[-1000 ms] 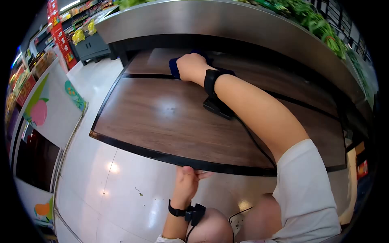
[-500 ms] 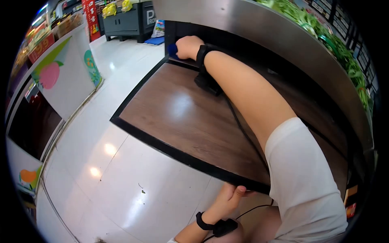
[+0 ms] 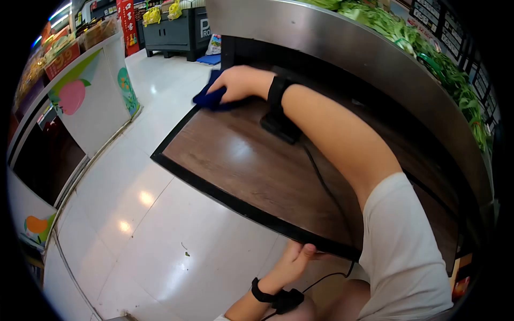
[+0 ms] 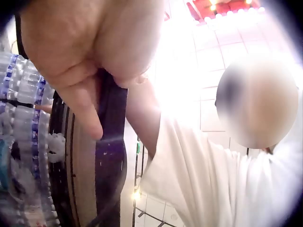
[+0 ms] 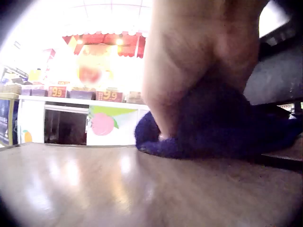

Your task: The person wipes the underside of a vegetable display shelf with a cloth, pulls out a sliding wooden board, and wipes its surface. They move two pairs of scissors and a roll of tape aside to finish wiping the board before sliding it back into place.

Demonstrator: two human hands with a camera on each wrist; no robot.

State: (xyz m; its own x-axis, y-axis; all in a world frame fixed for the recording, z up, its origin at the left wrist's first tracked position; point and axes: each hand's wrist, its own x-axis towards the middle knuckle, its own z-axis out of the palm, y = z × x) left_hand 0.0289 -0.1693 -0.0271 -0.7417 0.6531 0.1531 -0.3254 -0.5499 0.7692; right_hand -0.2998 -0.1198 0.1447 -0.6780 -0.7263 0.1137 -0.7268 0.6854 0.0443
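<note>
"What has moved since the earlier frame?"

"Our right hand point(image 3: 243, 84) has come a little nearer to us from the back corner, and more of the blue cloth point(image 3: 210, 99) shows."

"Which way does the cloth lie from our fingers?"

"To their left, partly under them, at the far part of the board's left edge point(image 3: 179, 128). It's bunched, so we can't fix one long axis; in the wrist view it trails off to the other side too."

"And our grip?"

"Right fingers closed on the cloth, with no gap we can make out. Our left hand point(image 3: 292, 263) holds the front rim point(image 3: 241, 206) of the board point(image 3: 230, 142) between thumb and fingers, one finger point(image 4: 89, 118) straight. It's well apart; the right is the nearer hand."
</note>
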